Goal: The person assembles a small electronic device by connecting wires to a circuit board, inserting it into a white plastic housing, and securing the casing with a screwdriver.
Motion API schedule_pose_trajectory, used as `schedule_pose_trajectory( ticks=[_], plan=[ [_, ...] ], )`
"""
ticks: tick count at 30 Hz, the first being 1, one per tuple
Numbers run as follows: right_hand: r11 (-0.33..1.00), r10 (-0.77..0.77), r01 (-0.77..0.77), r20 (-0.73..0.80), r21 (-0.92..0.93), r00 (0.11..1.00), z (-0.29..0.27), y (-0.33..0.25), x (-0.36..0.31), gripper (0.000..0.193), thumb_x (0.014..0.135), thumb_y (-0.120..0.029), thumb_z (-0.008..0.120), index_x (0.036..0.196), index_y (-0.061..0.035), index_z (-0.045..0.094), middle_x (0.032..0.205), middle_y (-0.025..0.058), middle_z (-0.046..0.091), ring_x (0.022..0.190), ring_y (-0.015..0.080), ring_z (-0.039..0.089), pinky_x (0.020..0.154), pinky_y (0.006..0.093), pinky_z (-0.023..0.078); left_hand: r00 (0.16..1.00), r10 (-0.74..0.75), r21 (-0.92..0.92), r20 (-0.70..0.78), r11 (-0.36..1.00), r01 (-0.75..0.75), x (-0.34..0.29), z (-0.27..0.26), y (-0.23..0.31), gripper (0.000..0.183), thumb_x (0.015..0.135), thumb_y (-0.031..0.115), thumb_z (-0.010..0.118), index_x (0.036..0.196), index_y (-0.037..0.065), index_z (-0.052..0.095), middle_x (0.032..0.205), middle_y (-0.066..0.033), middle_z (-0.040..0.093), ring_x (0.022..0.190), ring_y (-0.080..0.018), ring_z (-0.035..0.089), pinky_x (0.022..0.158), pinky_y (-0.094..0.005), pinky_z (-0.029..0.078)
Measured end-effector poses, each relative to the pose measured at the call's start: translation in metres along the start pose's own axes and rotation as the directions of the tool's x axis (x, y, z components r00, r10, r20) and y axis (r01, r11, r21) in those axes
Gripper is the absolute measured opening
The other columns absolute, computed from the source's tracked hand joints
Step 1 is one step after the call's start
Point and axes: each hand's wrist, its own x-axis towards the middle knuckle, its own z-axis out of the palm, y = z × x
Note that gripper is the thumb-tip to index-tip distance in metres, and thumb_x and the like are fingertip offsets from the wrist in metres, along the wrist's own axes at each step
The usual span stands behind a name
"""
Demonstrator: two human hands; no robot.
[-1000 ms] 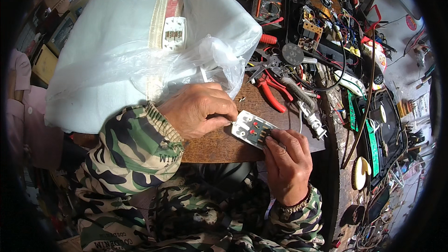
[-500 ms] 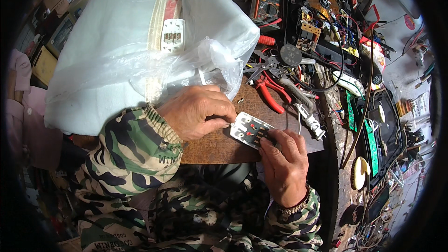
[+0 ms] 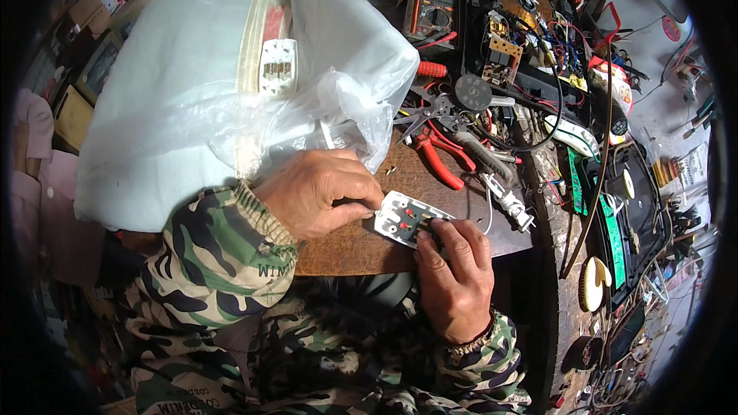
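Note:
A white plastic casing half (image 3: 393,227) with a dark insert, brass-coloured contacts and two small red parts lies tilted at the table's front edge, its inner side up. My right hand (image 3: 459,280) grips its right end, fingers over the top and thumb at the near edge. At the casing's left end is my left hand (image 3: 319,194), thumb and forefinger pinched together; whatever is between them is too small to make out. A similar white casing part (image 3: 277,67) with metal contacts rests on the plastic-wrapped bundle. Tiny metal pieces (image 3: 391,170) lie on the wooden table.
The pale bundle (image 3: 177,92) in clear plastic fills the far left. Red-handled pliers (image 3: 440,161), a white plug (image 3: 510,201) with its cable, and a multimeter (image 3: 430,11) lie to the right. Beyond them are circuit boards (image 3: 611,238), a copper coil (image 3: 524,0) and tangled wires.
My right hand has shifted a little left, its fingers reaching farther over the casing. The left hand's pinch stays at the casing's left end. The whole view has shifted slightly.

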Motion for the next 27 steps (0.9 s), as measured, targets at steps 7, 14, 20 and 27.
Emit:
schedule_pose_trajectory(
  ticks=[7,14,20,27],
  plan=[
    [0.999,-0.044,0.044,-0.005,-0.028,0.999,0.002,-0.007,0.0,0.036,0.079,-0.003,0.072,0.114,0.0037,0.075,0.12,0.0207,0.069,0.109,0.0386,0.064,0.092,0.0504,0.056,1.0,-0.013,0.033,-0.015,0.999,0.014,-0.006,-0.009,0.012,0.02,0.076,-0.001,0.085,0.095,0.003,0.077,0.099,-0.007,0.078,0.093,-0.0255,0.071,0.08,-0.0385,0.058],
    [0.996,0.0,-0.003,-0.033,-0.094,0.999,0.002,-0.008,-0.006,0.033,0.081,-0.006,0.07,0.113,0.0004,0.076,0.12,0.0179,0.071,0.109,0.0362,0.066,0.097,0.0541,0.054,1.0,0.002,0.041,-0.011,0.999,-0.002,-0.001,-0.003,0.008,0.021,0.076,-0.002,0.084,0.095,0.003,0.077,0.098,-0.0074,0.078,0.092,-0.026,0.072,0.081,-0.0384,0.058],
    [0.997,0.036,-0.039,-0.041,-0.069,0.999,0.005,-0.006,-0.009,0.035,0.081,-0.01,0.071,0.114,-0.0012,0.076,0.121,0.0166,0.071,0.114,0.0349,0.066,0.1,0.0548,0.052,0.998,0.048,0.241,-0.051,0.97,-0.034,0.003,-0.007,0.022,0.026,0.071,0.005,0.086,0.096,0.006,0.075,0.116,-0.0107,0.074,0.106,-0.0319,0.067,0.092,-0.0431,0.056],
    [1.0,-0.014,0.015,-0.073,0.01,0.997,0.006,-0.004,-0.009,0.034,0.082,-0.012,0.07,0.113,0.0,0.076,0.119,0.0174,0.072,0.113,0.0348,0.067,0.098,0.0532,0.054,0.986,0.142,0.286,0.09,0.944,-0.162,0.007,0.012,0.038,0.044,0.073,0.018,0.088,0.113,0.009,0.074,0.139,-0.0142,0.063,0.128,-0.0364,0.058,0.106,-0.0482,0.051]
  ],
)
